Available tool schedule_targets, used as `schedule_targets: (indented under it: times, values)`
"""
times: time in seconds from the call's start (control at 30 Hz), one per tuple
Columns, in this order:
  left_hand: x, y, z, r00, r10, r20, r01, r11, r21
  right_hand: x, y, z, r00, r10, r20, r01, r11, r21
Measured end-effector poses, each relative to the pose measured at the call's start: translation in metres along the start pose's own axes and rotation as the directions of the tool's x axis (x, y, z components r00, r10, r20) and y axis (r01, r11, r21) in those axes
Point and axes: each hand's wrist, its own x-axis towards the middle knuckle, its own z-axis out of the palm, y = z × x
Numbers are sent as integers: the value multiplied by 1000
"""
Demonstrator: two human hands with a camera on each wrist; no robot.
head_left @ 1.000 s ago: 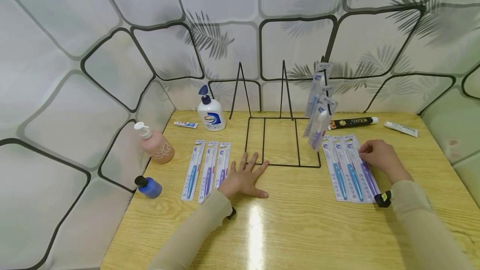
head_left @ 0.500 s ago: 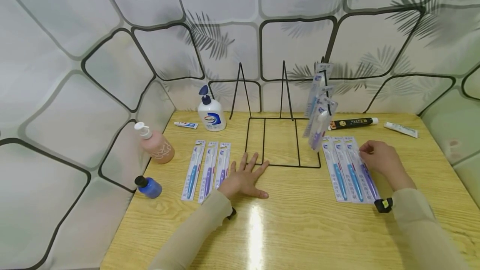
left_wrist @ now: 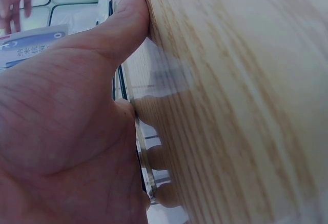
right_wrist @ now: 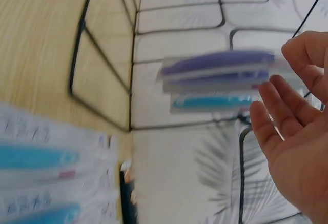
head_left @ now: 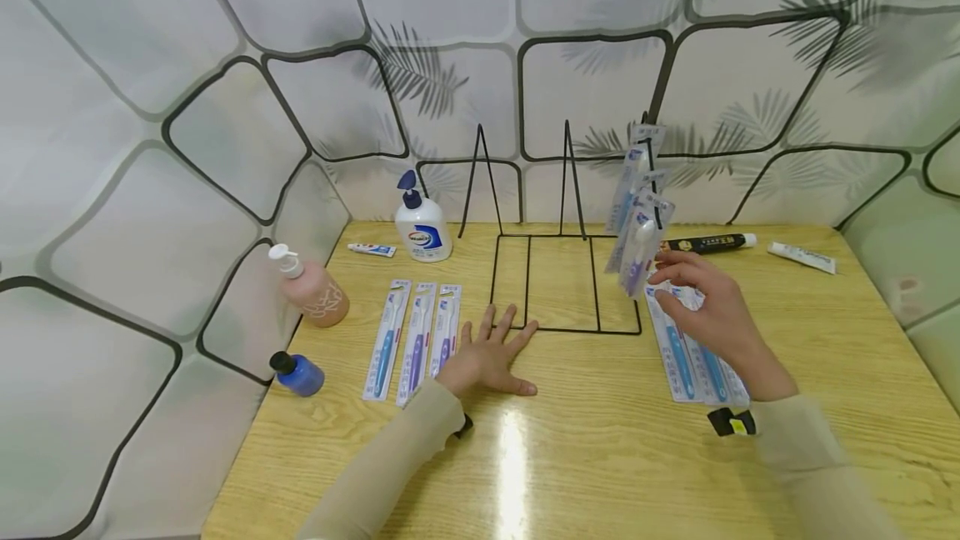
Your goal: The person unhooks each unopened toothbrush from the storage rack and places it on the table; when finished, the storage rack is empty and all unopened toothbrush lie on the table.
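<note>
My left hand (head_left: 487,361) lies palm down with fingers spread, its fingertips over the front bar of a black wire display rack (head_left: 566,330). In the left wrist view the palm and thumb of the left hand (left_wrist: 77,96) show at the wood. My right hand (head_left: 708,315) is raised beside the packaged toothbrushes (head_left: 636,261) hanging from the rack's right hook, thumb and fingers apart. The right wrist view is blurred; the fingers of the right hand (right_wrist: 302,116) are near the purple hanging toothbrush (right_wrist: 215,65), above a blue one (right_wrist: 212,101). Below it lie packaged blue toothbrushes (head_left: 675,357), partly covered.
Three packaged toothbrushes (head_left: 414,348) lie left of the rack. Around them stand a white pump bottle (head_left: 424,232), a pink pump bottle (head_left: 318,297) and a blue bottle (head_left: 302,376). A black toothpaste tube (head_left: 708,243) and a white tube (head_left: 802,258) lie back right.
My right hand has left the purple toothbrush pack on the table and moved left to the hanging packs, its fingers now apart. My left hand stays in place.
</note>
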Motion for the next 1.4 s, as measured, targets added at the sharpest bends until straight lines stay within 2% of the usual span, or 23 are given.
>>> schedule_targets:
  times: [0.17,0.43,0.5,0.67,0.93,1.07,1.13,1.27,1.4]
  values:
    - [-1,2,-1,1000,2,12,-2,1000,-15,8,-11,11,999,-21,-47,22,999,23]
    - [-3,4,-1,1000,2,6,-2,1000,-14,12,-12,20,993,-34,-113,37,999,25]
    - [-9,7,-6,1000,7,-3,-7,1000,-4,11,-11,20,991,-37,-126,41,999,27]
    - [-21,14,-17,1000,13,-9,-13,1000,1,8,-13,13,987,-46,-151,51,998,27]
    - [-19,13,-17,1000,7,-8,-7,1000,-12,-2,-10,-13,977,-46,-206,54,998,33]
    - [-14,10,-13,1000,-2,6,3,999,-33,-5,1,-30,971,-3,-237,-3,1000,-26]
    - [-12,8,-11,1000,-2,4,2,999,-36,-6,8,-39,967,37,-251,-56,996,-69]
    - [-13,8,-11,1000,10,-19,-10,999,-35,-9,23,-56,958,163,-235,-200,969,-146]
    - [-18,9,-15,1000,12,-7,-12,999,-31,-14,42,-72,948,268,-172,-300,931,-206]
